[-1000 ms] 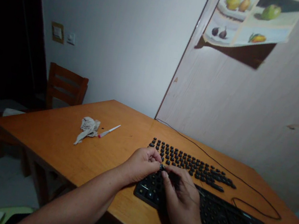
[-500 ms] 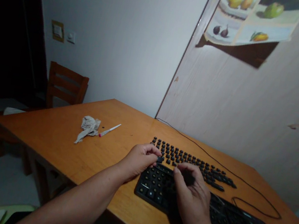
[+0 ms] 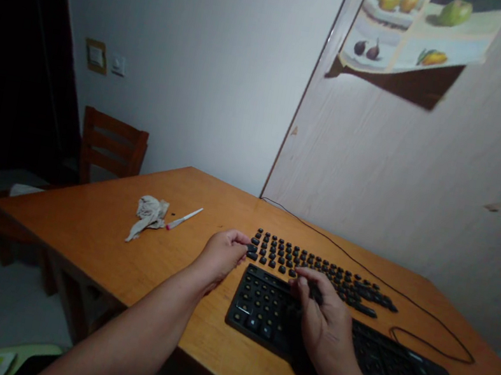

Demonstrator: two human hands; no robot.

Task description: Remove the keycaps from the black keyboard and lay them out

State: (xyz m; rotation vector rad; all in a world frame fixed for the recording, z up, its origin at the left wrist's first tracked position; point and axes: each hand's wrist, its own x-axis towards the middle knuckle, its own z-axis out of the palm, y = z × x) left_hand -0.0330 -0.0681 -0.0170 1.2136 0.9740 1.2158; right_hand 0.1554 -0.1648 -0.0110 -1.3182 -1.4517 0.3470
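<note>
A black keyboard lies along the table's near edge, most of its key sockets bare and a few keys fitted at its lower left corner. Behind it, loose black keycaps are laid out in rows. My left hand is at the left end of these rows, thumb and fingers pinched on a dark keycap. Over the keyboard's upper edge my right hand is curled, thumb and index finger close together. Whatever its fingers may hold cannot be made out. This hand and its forearm cover the keyboard's middle.
On the wooden table a crumpled grey cloth lies left, beside a white brush-like tool with a pink end. A black cable runs behind the keycaps and loops at right. A wooden chair stands beyond.
My left hand has moved left, away from the keyboard's upper left corner to the end of the keycap rows. My right hand's thumb and index finger have come closer together.
</note>
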